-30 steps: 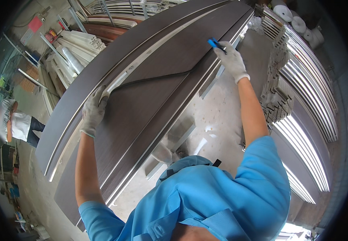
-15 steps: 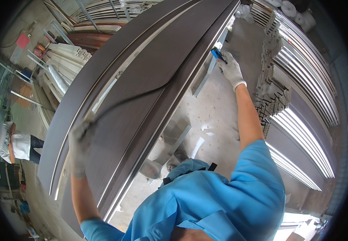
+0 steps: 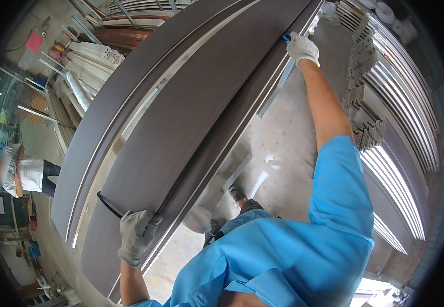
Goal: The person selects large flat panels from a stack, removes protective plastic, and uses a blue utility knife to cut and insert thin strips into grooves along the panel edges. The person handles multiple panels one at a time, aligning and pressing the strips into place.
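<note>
A long dark brown panel [image 3: 196,112] stretches diagonally before me, with a groove near its right edge. Along that groove runs a thin black rubber strip [image 3: 110,205], whose loose end curls out to the left of my left hand [image 3: 139,238]. That gloved hand is closed around the strip and rests at the near part of the panel. Farther up, at the panel's right edge, my gloved right hand [image 3: 304,49] grips a small blue hand tool [image 3: 286,38]. Its tip is at the groove; most of it is hidden by the fingers.
Another dark panel [image 3: 99,148] lies to the left, past a gap. Stacked metal profiles [image 3: 401,97] fill the right side. Pale profiles [image 3: 86,64] lean at the upper left. A person in a white top [image 3: 30,174] stands at the far left. A grey support [image 3: 238,171] stands beneath.
My left hand has come nearer and right, from the panel's left side to the groove, drawing the strip along it. My right hand has brought the blue tool up to the panel's edge.
</note>
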`<state>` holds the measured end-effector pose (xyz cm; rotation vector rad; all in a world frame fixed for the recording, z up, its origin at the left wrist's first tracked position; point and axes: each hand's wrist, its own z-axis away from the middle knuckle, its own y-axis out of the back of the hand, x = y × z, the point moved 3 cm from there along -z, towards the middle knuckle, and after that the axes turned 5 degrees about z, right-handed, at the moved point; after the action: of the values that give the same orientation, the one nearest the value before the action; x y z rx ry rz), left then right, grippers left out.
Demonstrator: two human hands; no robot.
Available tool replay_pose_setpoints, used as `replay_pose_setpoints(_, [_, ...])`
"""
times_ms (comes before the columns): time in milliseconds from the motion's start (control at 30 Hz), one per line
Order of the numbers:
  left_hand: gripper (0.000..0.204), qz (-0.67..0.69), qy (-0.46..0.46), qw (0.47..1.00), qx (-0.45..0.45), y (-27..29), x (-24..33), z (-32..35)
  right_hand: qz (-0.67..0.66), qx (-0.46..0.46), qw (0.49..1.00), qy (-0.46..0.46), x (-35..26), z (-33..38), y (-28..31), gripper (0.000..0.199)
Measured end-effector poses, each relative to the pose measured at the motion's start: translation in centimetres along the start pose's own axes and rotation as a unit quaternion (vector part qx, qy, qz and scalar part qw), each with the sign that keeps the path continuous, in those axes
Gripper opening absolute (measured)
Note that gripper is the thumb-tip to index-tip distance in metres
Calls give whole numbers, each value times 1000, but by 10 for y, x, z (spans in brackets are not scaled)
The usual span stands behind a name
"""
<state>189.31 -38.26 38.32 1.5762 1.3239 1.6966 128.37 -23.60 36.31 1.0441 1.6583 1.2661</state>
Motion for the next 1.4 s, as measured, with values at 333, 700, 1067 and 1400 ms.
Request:
replay_pose_setpoints(333, [33, 1, -188, 982, -31, -6, -8, -5, 15, 7, 1000, 26, -41, 94, 8, 27])
replay_pose_setpoints(700, [31, 18, -252, 968, 11, -19, -20, -3, -36, -5, 992, 122, -142, 343, 54, 23])
replay_pose_setpoints(1067, [25, -24, -168, 984, -60, -5, -35, 4, -114, -9, 983, 144, -181, 458, 72, 23])
replay_pose_setpoints(1400, [10, 179, 219, 959, -23, 117, -89, 238, -152, 31, 975, 156, -164, 441, 45, 37])
